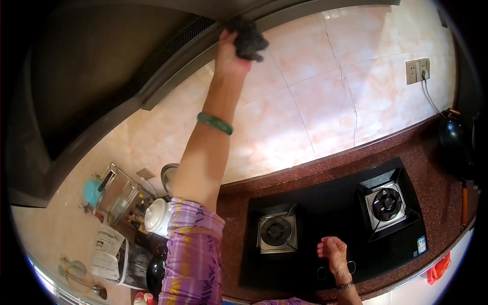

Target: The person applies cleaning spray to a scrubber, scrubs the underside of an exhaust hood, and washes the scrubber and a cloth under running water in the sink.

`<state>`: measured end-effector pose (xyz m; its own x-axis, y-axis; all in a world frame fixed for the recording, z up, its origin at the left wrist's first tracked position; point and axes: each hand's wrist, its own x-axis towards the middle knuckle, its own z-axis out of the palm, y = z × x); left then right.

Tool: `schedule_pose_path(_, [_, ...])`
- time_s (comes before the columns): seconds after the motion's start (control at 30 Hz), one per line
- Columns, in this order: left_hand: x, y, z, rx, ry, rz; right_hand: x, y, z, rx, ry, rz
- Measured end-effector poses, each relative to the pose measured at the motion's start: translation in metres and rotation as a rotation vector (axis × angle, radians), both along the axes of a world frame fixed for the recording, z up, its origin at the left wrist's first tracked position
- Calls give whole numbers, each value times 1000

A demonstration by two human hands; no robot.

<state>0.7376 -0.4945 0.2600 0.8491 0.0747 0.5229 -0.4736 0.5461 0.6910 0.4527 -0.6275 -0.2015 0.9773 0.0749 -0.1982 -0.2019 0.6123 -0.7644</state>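
Note:
My left hand [233, 55] is raised high, its fingers closed on a crumpled dark rag [250, 41] at the lower front edge of the range hood [178, 68]. A green bangle [215, 123] circles that wrist, and a purple patterned sleeve covers the upper arm. Down low, my right hand [333, 252] hovers over the front of the black gas stove [325, 213], near its knobs. Its fingers are curled in, with nothing seen in them. The left burner [277, 232] and the right burner [386, 204] lie to either side of it.
Pale tiled wall [305, 101] runs behind the stove, with a socket [418, 71] and a plugged cord. A dark wok [454, 137] stands at far right on the brown counter [427, 178]. Left of the stove are a white lidded pot [157, 216], a rack [114, 195] and newspaper [105, 249].

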Motion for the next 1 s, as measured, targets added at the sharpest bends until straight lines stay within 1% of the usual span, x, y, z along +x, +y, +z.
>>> schedule_pose_path(0.03, [5, -9, 1, 73, -52, -18, 0, 0, -1, 0, -1, -1])
schedule_pose_path(0.07, [10, -18, 2, 147, -106, -37, 1, 1, -2, -46, -82, -53])
schedule_pose_path(0.1, [7, -31, 2, 176, -110, 11, 1, 2, -4, -91, -161, -105])
schedule_pose_path(0.2, [6, -45, 2, 129, -105, -35, -1, -1, -3, -111, -179, -128])
schedule_pose_path(0.27, [4, -38, 1, 143, -133, -20, -1, -2, 0, -89, -192, -126])
schedule_pose_path(0.33, [4, -19, 0, -14, -101, 122, -3, -2, 0, -67, -201, -122])
schedule_pose_path(0.4, [9, 10, 0, -128, -74, 212, -4, 0, 0, -62, -172, -112])
schedule_pose_path(0.43, [14, 28, 1, -128, -75, 215, -4, 2, -3, -62, -173, -109])
schedule_pose_path(0.5, [12, 48, 3, -153, -53, 191, -3, 8, -9, -166, -145, -124])
schedule_pose_path(0.53, [8, 44, 4, -152, -54, 191, -2, 9, -8, -164, -146, -124])
schedule_pose_path(0.6, [2, 31, 5, -228, 3, 300, 0, 8, -4, -197, -182, -124])
schedule_pose_path(0.63, [6, 27, 6, -226, 5, 300, 0, 8, -8, -195, -180, -124])
schedule_pose_path(0.7, [8, 8, 14, -195, 8, 185, 1, 5, -15, -233, -211, -138])
schedule_pose_path(0.73, [6, -2, 12, -193, 9, 178, 1, 3, -14, -246, -221, -146])
schedule_pose_path(0.83, [8, -35, 9, -145, 11, 227, -1, -2, -9, -187, -166, -175])
schedule_pose_path(0.9, [14, -56, 14, -66, 31, 109, -3, -5, -9, -183, -155, -205])
schedule_pose_path(0.93, [17, -73, 15, -65, 31, 103, -3, -7, -7, -182, -151, -216])
schedule_pose_path(1.0, [18, -109, 15, -10, 35, 169, -4, -15, 1, -53, -171, -144])
